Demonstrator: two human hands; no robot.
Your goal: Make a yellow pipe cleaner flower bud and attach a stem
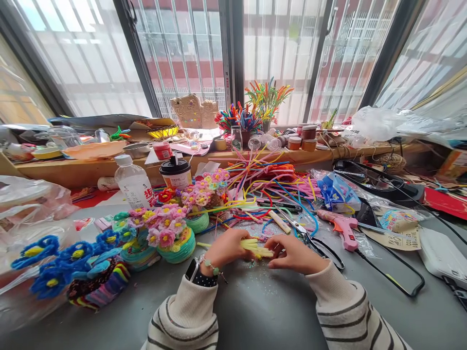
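My left hand (pixel 231 249) is closed around a bundle of pale yellow pipe cleaners (pixel 258 249), whose cut ends point right. A stem of the same colour sticks out behind the wrist. At those ends, my right hand (pixel 292 253) has its thumb and curled fingers around the tips; the exact contact is partly hidden. Fine clippings (pixel 260 277) are scattered on the grey table (pixel 270 316) below. Black-handled scissors (pixel 310 237) lie just beyond my right hand, beside a pink glue gun (pixel 341 228).
Pipe-cleaner flowers in pots (pixel 166 233) and blue flowers (pixel 76 255) stand at left. Behind them are a bottle (pixel 133 182) and a lidded cup (pixel 175 174). Loose coloured pipe cleaners (pixel 262 175) pile up ahead. A black cord (pixel 390 284) and white power bank (pixel 443 255) lie right.
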